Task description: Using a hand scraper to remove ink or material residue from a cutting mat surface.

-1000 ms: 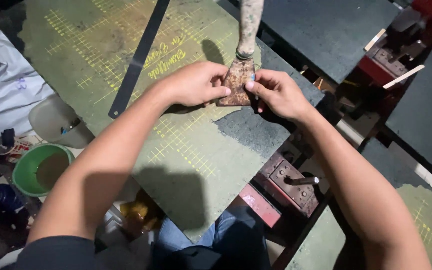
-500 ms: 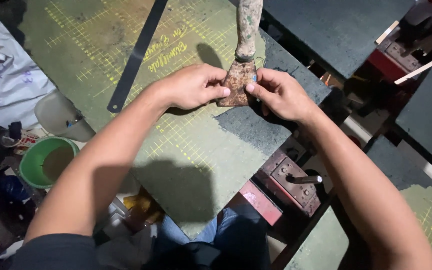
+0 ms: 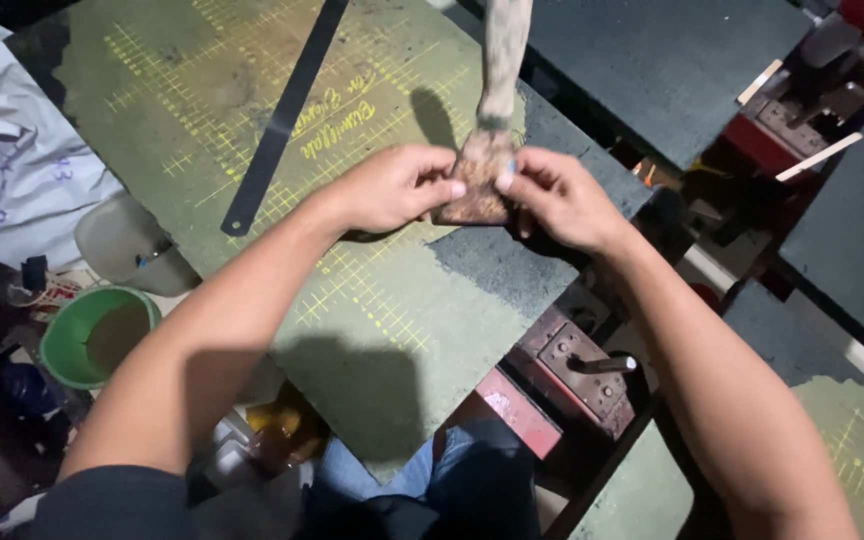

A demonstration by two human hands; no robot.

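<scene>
Your left hand [image 3: 392,187] and right hand [image 3: 559,197] both pinch the wide, paint-crusted brown blade of a scraper [image 3: 479,180], which rests on the green, yellow-gridded work board [image 3: 372,310], its speckled handle pointing away, beside a long dark metal ruler [image 3: 282,115].

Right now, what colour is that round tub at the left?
The tub is green, with a brownish inside; it shows in the head view, the only one.

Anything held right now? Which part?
Both hands, left hand and right hand, pinch the wide flat blade end of a paint-crusted scraper between fingertips; its handle points away, untouched.
</scene>
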